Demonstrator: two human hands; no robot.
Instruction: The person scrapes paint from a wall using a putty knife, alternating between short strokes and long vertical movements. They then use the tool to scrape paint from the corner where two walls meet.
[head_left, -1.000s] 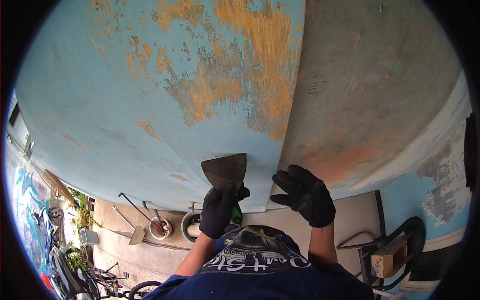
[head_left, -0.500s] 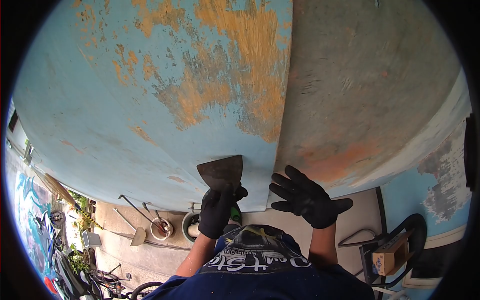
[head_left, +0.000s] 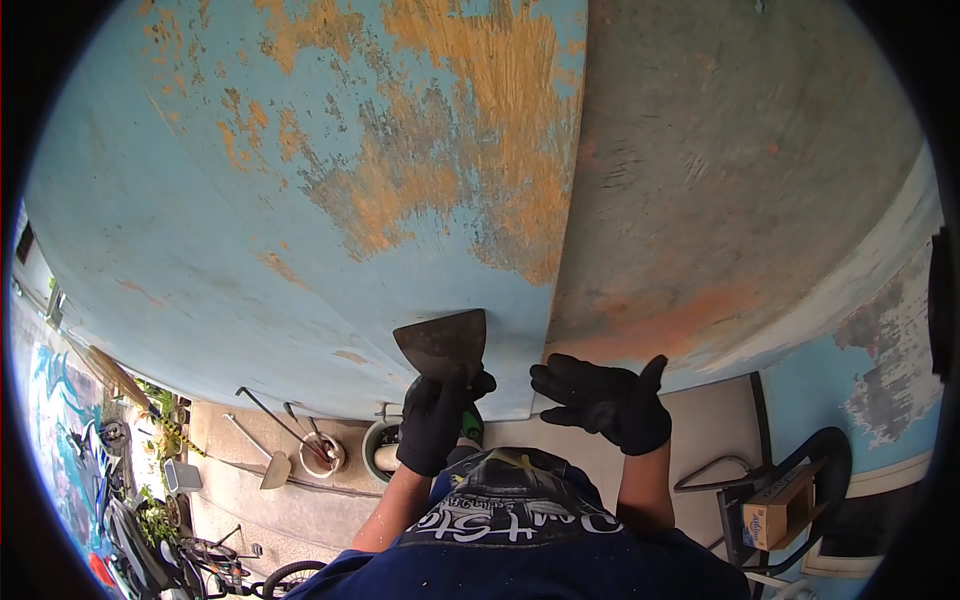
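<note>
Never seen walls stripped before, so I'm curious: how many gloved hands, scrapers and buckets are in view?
Gloved hands: 2 (left hand, right hand)
Scraper: 1, gripped by the left fingers
Buckets: 2 (white bucket, second bucket)
Total: 5

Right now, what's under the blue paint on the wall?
Where the blue paint has flaked, orange and grey patches show. The scraper in the left hand covers a bit of wall; unbroken blue hides the rest.
</note>
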